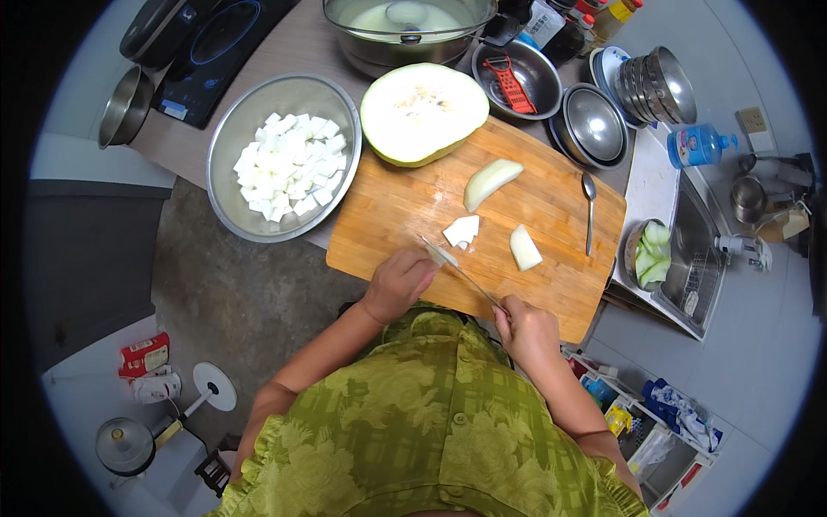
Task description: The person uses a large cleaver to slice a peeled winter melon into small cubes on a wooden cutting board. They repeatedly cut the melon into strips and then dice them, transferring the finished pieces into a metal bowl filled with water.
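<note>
My right hand [531, 328] grips the handle of a kitchen knife [470, 279], its blade slanting up and left over the wooden cutting board [555, 291]. At the blade's left side, my left hand [404, 281] holds a pale piece of melon [442, 254], partly hidden by fingers and blade. A few cut white pieces [462, 231] lie just beyond the knife. Farther right is a peeled chunk [524, 248], and a peeled wedge [492, 184] rests above it. A large halved melon, probably winter melon [423, 113], sits cut face up at the board's far edge.
Left of the board, a steel bowl [219, 155] holds white cubes [291, 165]. A spoon [589, 213] lies on the board's right. Behind stand a lidded pot [407, 52] and a bowl with a red peeler [513, 84]. Green peels [652, 255] fill a bowl by the sink [694, 271].
</note>
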### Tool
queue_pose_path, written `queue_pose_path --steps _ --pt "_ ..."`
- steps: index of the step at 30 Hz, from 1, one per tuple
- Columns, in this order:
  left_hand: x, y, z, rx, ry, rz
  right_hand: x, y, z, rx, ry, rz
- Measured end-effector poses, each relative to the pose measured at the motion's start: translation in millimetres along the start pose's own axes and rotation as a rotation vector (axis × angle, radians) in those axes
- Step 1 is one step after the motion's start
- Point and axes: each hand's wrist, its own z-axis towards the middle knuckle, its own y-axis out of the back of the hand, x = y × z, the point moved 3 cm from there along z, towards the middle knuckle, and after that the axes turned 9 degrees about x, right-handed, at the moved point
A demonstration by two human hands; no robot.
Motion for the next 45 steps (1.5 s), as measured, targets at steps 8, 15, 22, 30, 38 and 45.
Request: queue_pose_path --steps 8,15,22,30,38,45 --pt "-4 4 2 0.013 0.005 0.011 -1 -2 -3 0.033 0.012 -0.079" --pt "-1 0 -2 0.007 -0.006 0.059 1 -11 10 0.063 0.012 -0.107" --pt "-1 -1 1 -0.013 -0.014 0.037 1 -38 40 0.106 -0.015 -0.065" --pt "-2 2 -3 -0.016 -0.02 0.008 -2 -15 28 -0.054 0.007 0.115" --pt "-1 0 -8 -0.023 -0.018 0.012 7 1 2 0.032 0.002 -0.041" --pt "-3 1 -6 -0.018 -0.02 0.035 7 3 2 0.051 0.03 -0.072"
